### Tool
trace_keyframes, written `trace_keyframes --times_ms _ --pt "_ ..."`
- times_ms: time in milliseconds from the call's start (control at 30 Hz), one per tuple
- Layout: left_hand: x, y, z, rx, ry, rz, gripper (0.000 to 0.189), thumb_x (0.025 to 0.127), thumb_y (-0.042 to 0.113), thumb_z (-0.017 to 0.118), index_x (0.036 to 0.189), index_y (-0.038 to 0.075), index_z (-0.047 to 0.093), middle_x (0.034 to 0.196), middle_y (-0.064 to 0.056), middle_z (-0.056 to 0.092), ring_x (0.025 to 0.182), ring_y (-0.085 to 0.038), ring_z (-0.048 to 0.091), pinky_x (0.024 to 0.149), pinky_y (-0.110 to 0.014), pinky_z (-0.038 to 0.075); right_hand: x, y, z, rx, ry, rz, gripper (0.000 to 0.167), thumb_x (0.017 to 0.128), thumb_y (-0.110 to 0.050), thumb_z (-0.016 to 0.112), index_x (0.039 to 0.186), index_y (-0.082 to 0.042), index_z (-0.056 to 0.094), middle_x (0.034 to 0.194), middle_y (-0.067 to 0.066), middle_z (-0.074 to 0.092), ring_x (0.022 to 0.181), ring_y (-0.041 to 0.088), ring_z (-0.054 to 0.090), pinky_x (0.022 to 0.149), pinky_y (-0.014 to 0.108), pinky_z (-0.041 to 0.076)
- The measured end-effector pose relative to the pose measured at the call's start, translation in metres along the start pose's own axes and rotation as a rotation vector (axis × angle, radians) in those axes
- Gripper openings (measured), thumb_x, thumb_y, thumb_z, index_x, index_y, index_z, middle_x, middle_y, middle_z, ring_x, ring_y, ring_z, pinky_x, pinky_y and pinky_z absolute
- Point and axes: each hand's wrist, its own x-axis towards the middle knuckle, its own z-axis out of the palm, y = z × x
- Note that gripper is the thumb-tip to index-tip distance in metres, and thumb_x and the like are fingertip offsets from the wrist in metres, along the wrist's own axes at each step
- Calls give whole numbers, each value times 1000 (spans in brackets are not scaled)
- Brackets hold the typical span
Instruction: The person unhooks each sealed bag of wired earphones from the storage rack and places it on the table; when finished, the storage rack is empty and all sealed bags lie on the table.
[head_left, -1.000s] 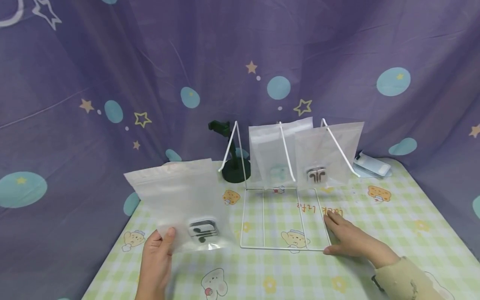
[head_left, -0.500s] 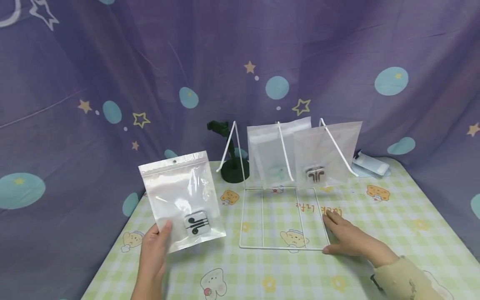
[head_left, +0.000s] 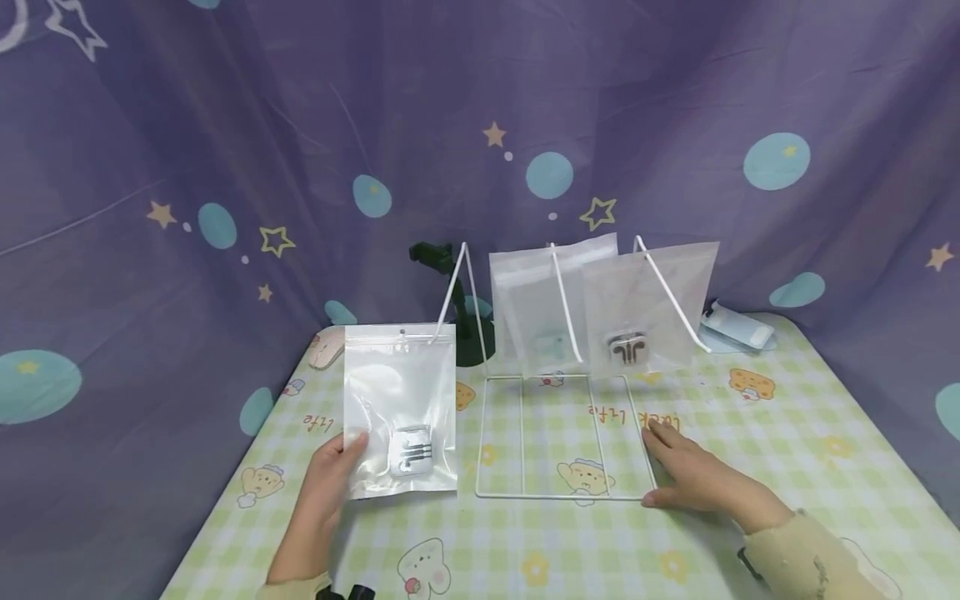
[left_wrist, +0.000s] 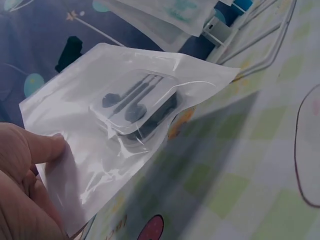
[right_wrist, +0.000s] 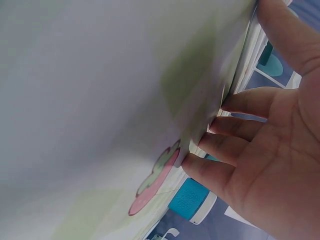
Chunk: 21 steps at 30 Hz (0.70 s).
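Note:
My left hand [head_left: 330, 475] pinches a clear-fronted zip bag [head_left: 382, 375] by its lower left edge, thumb on the front. The bag stands upright, with a hang hole at its top edge, which overlaps the left hook's tip in the head view. Inside lies a clear case of dark wired earphones [left_wrist: 135, 102]. To its right stands a white wire rack [head_left: 562, 497] with three prongs; similar bags hang on the middle prong [head_left: 517, 300] and the right prong [head_left: 667, 292]. My right hand [head_left: 697, 475] rests on the table, straight fingertips against the rack base's right side.
A dark green stand [head_left: 476, 346] with a round base is behind the rack's left prong. At the back right lies a pale blue packet [head_left: 738, 325]. A checked cloth [head_left: 472, 550] covers the table, and a purple curtain [head_left: 420, 100] hangs behind.
The left hand has turned the bag upright, facing front, and shifted it right toward the left prong. The right hand has stayed at the rack's base.

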Motion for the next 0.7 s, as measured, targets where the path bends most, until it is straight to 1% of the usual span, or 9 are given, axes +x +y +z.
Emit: trace_keyframes --times_ms 133,200,267,400,500,567,700 --pt "10 -4 -2 83 -13 -40 46 100 26 55 134 -5 53 99 -5 69 77 -13 61 68 -25 50 -1 -2 -2 8 1 -3 105 75 -53 77 144 14 33 151 37 22 135 55 24 105 63 29" --pt "14 -7 -3 104 -18 -57 47 100 27 55 135 -4 53 105 -7 69 79 -13 61 70 -25 50 -1 -4 -3 12 1 -7 105 75 -52 77 143 15 34 150 37 22 135 56 24 105 64 29" --pt "17 -9 -4 121 -24 -75 47 100 28 54 134 -5 53 104 -7 68 80 -14 60 71 -26 49 -1 -5 -4 17 -2 -6 105 75 -52 77 143 15 33 150 37 22 136 55 24 105 64 29" --pt "21 -13 -3 130 -44 -98 45 100 27 55 130 -7 54 97 -5 69 80 -16 60 72 -28 48 -1 -6 -5 13 -1 -9 105 75 -52 78 143 15 34 150 38 23 135 56 25 105 63 29" --pt "23 -15 0 154 -70 -102 45 100 27 56 130 -7 54 98 -7 69 83 -18 60 75 -31 47 -1 -5 -4 5 2 -13 105 74 -52 78 142 15 34 149 38 23 135 56 26 105 63 30" --pt "24 -16 2 178 -87 -97 45 99 26 56 130 -8 54 103 -10 68 88 -20 60 78 -31 46 -1 -4 -4 -2 4 -14 105 74 -53 78 142 15 35 149 38 24 134 56 26 105 63 30" --pt "26 -19 7 208 -98 -87 44 99 20 57 129 -11 53 108 -17 66 92 -23 60 78 -32 45 -1 -3 -3 -5 8 -18 106 74 -53 78 142 15 35 149 38 24 134 56 27 104 63 31"
